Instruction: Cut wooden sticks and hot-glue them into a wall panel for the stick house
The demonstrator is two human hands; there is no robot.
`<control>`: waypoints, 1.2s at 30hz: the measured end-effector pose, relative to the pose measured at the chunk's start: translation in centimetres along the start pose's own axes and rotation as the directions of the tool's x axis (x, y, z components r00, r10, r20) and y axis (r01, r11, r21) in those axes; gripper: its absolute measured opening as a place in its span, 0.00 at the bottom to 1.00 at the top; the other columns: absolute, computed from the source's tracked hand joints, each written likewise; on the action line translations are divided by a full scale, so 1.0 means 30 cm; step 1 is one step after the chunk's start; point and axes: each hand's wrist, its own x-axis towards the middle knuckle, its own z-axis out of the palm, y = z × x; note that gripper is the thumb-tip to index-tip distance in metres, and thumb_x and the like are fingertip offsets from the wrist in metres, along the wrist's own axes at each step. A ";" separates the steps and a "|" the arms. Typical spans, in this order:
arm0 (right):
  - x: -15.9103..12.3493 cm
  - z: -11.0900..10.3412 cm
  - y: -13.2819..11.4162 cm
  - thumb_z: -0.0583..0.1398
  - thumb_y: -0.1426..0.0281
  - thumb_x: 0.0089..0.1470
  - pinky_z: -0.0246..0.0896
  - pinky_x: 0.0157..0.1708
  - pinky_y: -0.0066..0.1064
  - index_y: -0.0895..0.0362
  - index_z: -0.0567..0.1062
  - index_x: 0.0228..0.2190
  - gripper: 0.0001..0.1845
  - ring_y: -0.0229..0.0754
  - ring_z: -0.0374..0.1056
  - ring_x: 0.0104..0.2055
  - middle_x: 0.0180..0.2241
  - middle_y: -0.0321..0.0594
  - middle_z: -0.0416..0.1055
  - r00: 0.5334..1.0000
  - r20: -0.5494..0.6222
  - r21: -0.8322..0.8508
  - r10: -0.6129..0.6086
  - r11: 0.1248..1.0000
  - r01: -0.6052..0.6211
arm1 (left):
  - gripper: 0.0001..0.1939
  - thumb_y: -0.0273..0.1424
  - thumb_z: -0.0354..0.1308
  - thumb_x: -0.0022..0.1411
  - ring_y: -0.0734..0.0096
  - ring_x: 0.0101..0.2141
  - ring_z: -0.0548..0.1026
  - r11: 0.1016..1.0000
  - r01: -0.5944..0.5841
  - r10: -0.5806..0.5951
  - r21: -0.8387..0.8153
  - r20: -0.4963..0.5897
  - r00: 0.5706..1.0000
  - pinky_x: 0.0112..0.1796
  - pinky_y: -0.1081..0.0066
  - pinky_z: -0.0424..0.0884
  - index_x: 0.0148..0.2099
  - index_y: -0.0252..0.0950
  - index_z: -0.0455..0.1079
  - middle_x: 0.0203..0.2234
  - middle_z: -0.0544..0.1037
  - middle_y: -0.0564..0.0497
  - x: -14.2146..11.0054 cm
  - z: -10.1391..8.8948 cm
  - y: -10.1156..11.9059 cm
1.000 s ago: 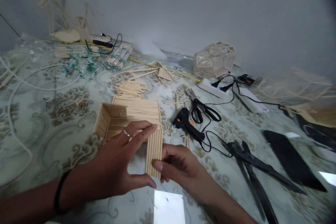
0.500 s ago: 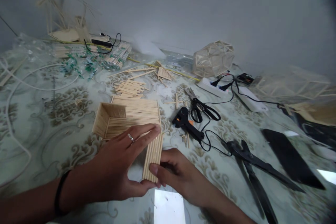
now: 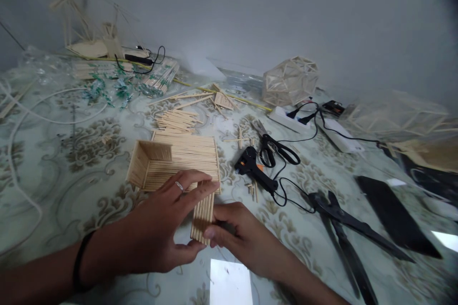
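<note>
Between my two hands is a small panel of wooden sticks [image 3: 203, 212], laid side by side and tilted upright. My left hand [image 3: 162, 221], with a ring and a black wristband, grips it: fingers along the top end, thumb at the bottom. My right hand [image 3: 236, 233] pinches its right edge near the lower end. Just beyond lies a larger stick base [image 3: 189, 152] with two low stick walls [image 3: 139, 164] standing at its left corner. My left fingers hide part of the base's front edge.
Right of the base lie a black glue gun [image 3: 256, 169], scissors [image 3: 274, 145] and large pliers [image 3: 343, 221]. Behind it is a pile of cut sticks [image 3: 177, 121]. A white power strip [image 3: 289, 119], a black phone-like slab [image 3: 395, 214] and stick frameworks [image 3: 291, 81] are farther off.
The stick panel has shifted slightly left and turned in my hands, its right edge now more toward my right fingers. My left fingertips moved a little lower.
</note>
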 end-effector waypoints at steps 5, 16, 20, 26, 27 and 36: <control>-0.006 -0.121 0.005 0.51 0.57 0.77 0.67 0.39 0.37 0.53 0.77 0.32 0.24 0.44 0.72 0.34 0.31 0.39 0.76 0.942 -0.284 -0.451 -0.181 0.892 0.035 | 0.48 0.30 0.71 0.59 0.47 0.69 0.68 0.999 0.048 -0.048 -0.006 0.021 0.999 0.67 0.47 0.71 0.75 0.41 0.52 0.69 0.69 0.37 -0.003 0.008 -0.011; -0.016 -0.335 0.197 0.67 0.61 0.58 0.71 0.58 0.60 0.55 0.78 0.52 0.22 0.65 0.71 0.58 0.53 0.56 0.74 0.764 -0.610 -0.692 -0.208 0.611 -0.386 | 0.42 0.31 0.68 0.63 0.46 0.71 0.65 0.994 0.108 -0.108 -0.004 -0.013 0.994 0.68 0.42 0.69 0.74 0.42 0.53 0.70 0.66 0.38 -0.004 0.003 -0.016; -0.010 -0.339 0.196 0.66 0.66 0.56 0.73 0.55 0.60 0.56 0.72 0.60 0.30 0.63 0.76 0.52 0.51 0.57 0.77 0.758 -0.631 -0.660 -0.167 0.630 -0.410 | 0.40 0.32 0.68 0.65 0.45 0.71 0.66 0.992 0.123 -0.122 0.009 -0.047 0.991 0.68 0.41 0.68 0.73 0.42 0.56 0.70 0.67 0.37 -0.005 0.005 -0.023; -0.010 -0.333 0.115 0.65 0.67 0.53 0.75 0.48 0.51 0.56 0.68 0.61 0.35 0.58 0.79 0.45 0.45 0.51 0.81 0.724 -0.672 -0.592 -0.154 0.698 -0.402 | 0.39 0.31 0.69 0.65 0.47 0.69 0.69 0.988 0.152 -0.151 0.011 -0.069 0.986 0.67 0.43 0.69 0.72 0.43 0.57 0.69 0.69 0.39 -0.001 0.004 -0.025; -0.013 -0.328 0.095 0.66 0.66 0.52 0.74 0.47 0.49 0.56 0.68 0.60 0.34 0.56 0.79 0.44 0.45 0.50 0.81 0.707 -0.691 -0.555 -0.151 0.737 -0.385 | 0.39 0.30 0.69 0.64 0.47 0.69 0.69 0.989 0.149 -0.148 0.011 -0.079 0.986 0.68 0.44 0.69 0.72 0.43 0.57 0.69 0.69 0.40 0.001 0.004 -0.027; -0.059 -0.247 0.023 0.71 0.52 0.59 0.68 0.42 0.40 0.49 0.72 0.53 0.28 0.50 0.76 0.39 0.33 0.37 0.80 0.791 -0.605 -0.021 0.089 0.992 -0.128 | 0.38 0.34 0.70 0.65 0.46 0.68 0.71 0.977 0.207 -0.211 -0.045 -0.107 0.972 0.67 0.43 0.72 0.71 0.42 0.57 0.68 0.71 0.39 0.010 -0.010 -0.016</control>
